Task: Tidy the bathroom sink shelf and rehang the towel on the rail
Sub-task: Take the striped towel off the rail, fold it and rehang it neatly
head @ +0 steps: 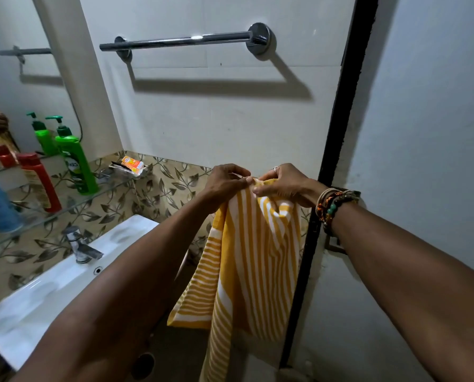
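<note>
Yellow-striped towel (246, 260) is hanging below the bare rail (175, 42); left hand (226, 183) and right hand (282, 183) are pinching its top edge.

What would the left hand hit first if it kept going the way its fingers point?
The left hand would likely meet the right hand first, close by on the towel both pinch.

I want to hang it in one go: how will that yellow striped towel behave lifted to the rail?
Probably floppy: the towel hangs in loose folds from the left hand and right hand pinching its top. It looks thin, so likely light. The shiny rail looks smooth, so an uneven drape might slide off.
</note>
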`<control>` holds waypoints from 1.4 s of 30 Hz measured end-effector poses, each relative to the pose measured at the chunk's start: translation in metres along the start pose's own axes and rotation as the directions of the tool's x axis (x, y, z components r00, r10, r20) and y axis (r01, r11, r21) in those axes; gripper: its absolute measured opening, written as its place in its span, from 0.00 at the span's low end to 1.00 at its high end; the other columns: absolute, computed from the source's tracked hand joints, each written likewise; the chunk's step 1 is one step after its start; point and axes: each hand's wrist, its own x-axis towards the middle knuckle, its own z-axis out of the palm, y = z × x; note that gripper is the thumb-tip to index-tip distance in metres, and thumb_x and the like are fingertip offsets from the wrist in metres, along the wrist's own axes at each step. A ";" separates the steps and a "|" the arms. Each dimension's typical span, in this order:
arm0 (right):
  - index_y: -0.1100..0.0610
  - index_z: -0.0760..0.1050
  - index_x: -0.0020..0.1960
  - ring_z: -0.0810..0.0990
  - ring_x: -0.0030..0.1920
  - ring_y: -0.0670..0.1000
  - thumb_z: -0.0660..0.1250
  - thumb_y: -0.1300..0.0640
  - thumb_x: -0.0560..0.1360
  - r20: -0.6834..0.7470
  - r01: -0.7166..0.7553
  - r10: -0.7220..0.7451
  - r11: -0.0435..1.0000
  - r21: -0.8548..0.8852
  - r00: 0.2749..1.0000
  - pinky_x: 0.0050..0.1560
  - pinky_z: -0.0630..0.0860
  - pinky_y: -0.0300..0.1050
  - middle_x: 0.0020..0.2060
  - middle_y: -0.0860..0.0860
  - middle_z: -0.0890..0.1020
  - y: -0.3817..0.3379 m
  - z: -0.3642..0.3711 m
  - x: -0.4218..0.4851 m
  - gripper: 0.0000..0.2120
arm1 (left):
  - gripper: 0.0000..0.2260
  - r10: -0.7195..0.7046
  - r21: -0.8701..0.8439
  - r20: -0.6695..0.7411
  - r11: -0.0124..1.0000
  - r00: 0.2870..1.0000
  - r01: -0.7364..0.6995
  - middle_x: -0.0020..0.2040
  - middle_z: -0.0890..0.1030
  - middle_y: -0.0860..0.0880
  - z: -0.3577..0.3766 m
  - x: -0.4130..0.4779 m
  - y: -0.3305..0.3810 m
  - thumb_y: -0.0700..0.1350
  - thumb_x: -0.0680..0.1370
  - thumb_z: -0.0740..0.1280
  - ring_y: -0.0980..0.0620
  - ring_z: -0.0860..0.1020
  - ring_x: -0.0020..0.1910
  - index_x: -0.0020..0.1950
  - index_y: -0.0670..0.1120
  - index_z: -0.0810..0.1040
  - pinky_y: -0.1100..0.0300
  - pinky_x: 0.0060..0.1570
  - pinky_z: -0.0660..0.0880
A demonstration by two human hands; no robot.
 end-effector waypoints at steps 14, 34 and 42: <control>0.55 0.79 0.55 0.81 0.54 0.53 0.66 0.53 0.78 -0.516 0.001 -0.004 1.000 -0.006 0.856 0.56 0.78 0.47 0.52 0.53 0.84 -0.004 0.009 0.015 0.09 | 0.11 -0.020 0.121 0.187 0.993 0.982 -0.003 0.55 0.80 0.41 0.000 -0.010 -0.018 0.50 0.78 0.68 0.45 0.80 0.51 0.54 0.44 0.75 0.54 0.45 0.80; 0.51 0.84 0.55 0.79 0.58 0.44 0.80 0.61 0.63 -0.360 0.164 -0.182 0.983 -0.078 0.915 0.51 0.75 0.31 0.56 0.46 0.83 0.001 -0.006 -0.006 0.21 | 0.08 0.199 0.394 0.009 0.900 0.980 -0.186 0.51 0.85 0.50 0.009 0.008 -0.001 0.48 0.76 0.71 0.58 0.79 0.42 0.53 0.49 0.85 0.66 0.35 0.73; 0.56 0.83 0.56 0.81 0.55 0.51 0.76 0.59 0.72 -0.155 0.118 -0.128 0.990 -0.074 0.980 0.57 0.80 0.49 0.51 0.50 0.83 -0.001 0.006 0.002 0.13 | 0.10 0.211 0.344 -0.016 0.919 0.977 -0.193 0.47 0.84 0.47 0.007 0.009 0.004 0.51 0.74 0.73 0.50 0.82 0.46 0.50 0.46 0.84 0.53 0.44 0.81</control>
